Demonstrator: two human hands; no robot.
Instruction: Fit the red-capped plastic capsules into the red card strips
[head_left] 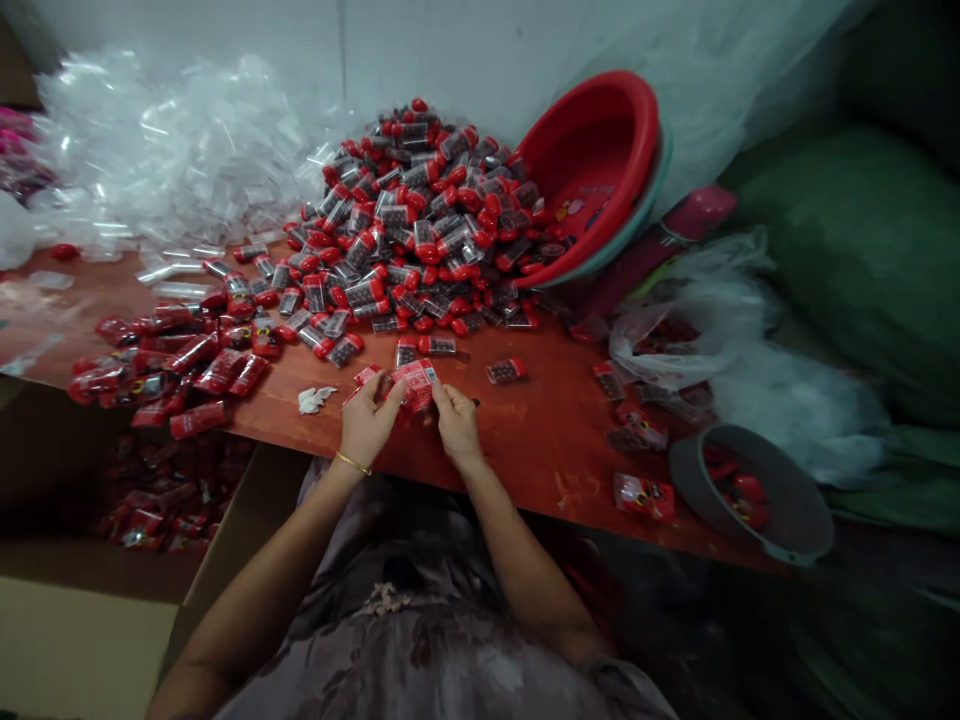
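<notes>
- Gripping a red printed packet by its two sides, the left hand and right hand are just in front of the heap of red-capped tubes; the fingers of both are closed on it, thumbs uppermost.
- The packet is held over the desk, on the near side of the heap, with a few of the heap's outlying tubes close behind it.
- A single tube lies in front of the heap, toward its right, near the right hand.
- White scraps lie in front of the heap, toward its left, beside the left hand.
- Wrapped red packets are piled at the heap's front left; below them, an open carton contains more.
- Clear plastic pieces are massed left of the heap.
- A red basin tilts on edge against the heap's right side, a pale basin behind it.
- Farther to the heap's right and nearer the person stand a clear bag and a grey bowl containing red pieces.
</notes>
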